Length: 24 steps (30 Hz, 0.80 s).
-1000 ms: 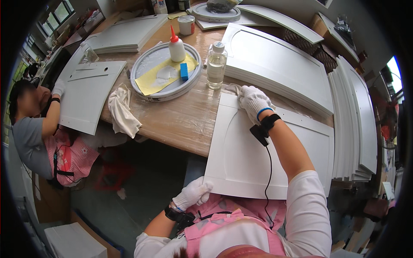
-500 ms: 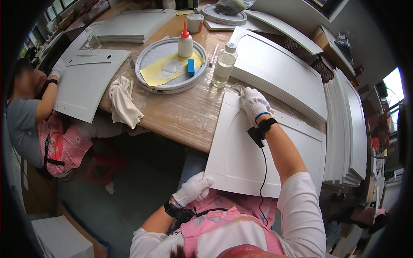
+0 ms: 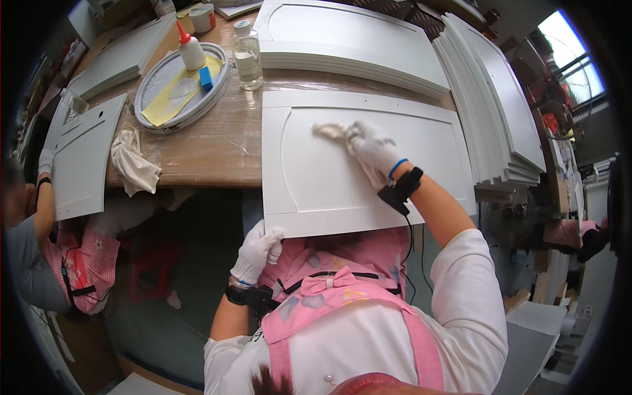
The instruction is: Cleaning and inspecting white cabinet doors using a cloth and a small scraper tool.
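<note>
A white panel with a raised frame and a curved inner edge lies in front of me, its near edge over my lap. My right hand, in a white knit glove, is closed on a cream cloth pressed to the panel's face. Part of the cloth trails below the palm, and its tip is smeared by motion. At the panel's near left corner is my gloved left hand, fingers curled in against the edge. The glove hides part of that grip.
Stacked white panels lie behind, and more stand to the right. A clear bottle and a round lid bearing a glue bottle and blue block sit left of them. A crumpled cloth hangs near a co-worker.
My right hand and the cloth have moved from the panel's far edge onto its face. The panel has turned, its sides now straighter to me. My view has shifted right.
</note>
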{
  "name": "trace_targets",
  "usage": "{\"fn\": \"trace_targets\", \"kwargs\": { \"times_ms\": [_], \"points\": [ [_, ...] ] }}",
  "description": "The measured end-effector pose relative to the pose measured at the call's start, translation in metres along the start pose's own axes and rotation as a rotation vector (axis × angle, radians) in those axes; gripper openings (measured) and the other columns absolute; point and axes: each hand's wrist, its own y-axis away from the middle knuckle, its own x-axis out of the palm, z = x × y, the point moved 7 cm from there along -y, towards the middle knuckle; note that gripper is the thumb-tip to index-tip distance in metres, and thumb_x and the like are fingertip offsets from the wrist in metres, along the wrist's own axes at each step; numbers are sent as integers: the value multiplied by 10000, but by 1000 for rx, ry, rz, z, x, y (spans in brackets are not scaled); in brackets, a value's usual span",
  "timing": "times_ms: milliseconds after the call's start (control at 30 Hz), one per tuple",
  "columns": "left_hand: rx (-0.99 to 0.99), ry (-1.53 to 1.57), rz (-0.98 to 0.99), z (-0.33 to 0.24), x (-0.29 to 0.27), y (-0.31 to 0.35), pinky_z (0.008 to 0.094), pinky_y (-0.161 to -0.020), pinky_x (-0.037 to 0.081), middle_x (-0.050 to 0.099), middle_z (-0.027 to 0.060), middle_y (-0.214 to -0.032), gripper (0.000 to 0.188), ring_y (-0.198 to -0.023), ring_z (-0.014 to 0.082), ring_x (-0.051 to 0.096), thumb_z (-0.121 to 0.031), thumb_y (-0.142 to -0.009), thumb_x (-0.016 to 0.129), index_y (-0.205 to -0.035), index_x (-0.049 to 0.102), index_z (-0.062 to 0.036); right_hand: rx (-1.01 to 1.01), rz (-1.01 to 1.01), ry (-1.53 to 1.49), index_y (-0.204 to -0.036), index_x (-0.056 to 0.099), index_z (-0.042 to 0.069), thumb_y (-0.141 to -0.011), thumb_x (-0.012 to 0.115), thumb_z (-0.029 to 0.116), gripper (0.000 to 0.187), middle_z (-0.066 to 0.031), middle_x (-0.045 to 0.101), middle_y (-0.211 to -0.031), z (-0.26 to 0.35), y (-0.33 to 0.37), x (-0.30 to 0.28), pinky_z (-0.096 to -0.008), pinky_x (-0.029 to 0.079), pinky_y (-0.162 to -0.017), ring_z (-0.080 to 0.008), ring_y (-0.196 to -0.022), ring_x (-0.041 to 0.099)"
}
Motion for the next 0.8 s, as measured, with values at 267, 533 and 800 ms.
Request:
{"fn": "trace_targets", "kwargs": {
  "times_ms": [267,533,800],
  "points": [
    [5,17,-77,13,1,-9,255,-523,483,630,75,-816,291,-593,125,574,-260,-997,553,-1138,555,-6,168,-151,779,-1267,577,9,-972,530,442,526,-232,616,-1200,-19,-32,-18,-444,480,-982,-326,-1104,618],
    [49,159,-47,20,-3,-9,290,-535,499,654,113,-858,370,-625,176,610,-315,-1007,532,-1193,551,4,-620,89,272,-1461,435,9,-931,513,439,686,-277,376,-1530,120,77,85,-473,185,-1231,-422,-1453,318],
    [64,126,-92,17,-5,-6,338,-553,586,674,173,-891,343,-641,231,670,-308,-987,564,-1150,547,-7,497,-652,792,-1453,466,29,-869,624,429,725,-265,373,-1523,-108,64,-161,-564,352,-1100,-387,-1383,410]
  ]
}}
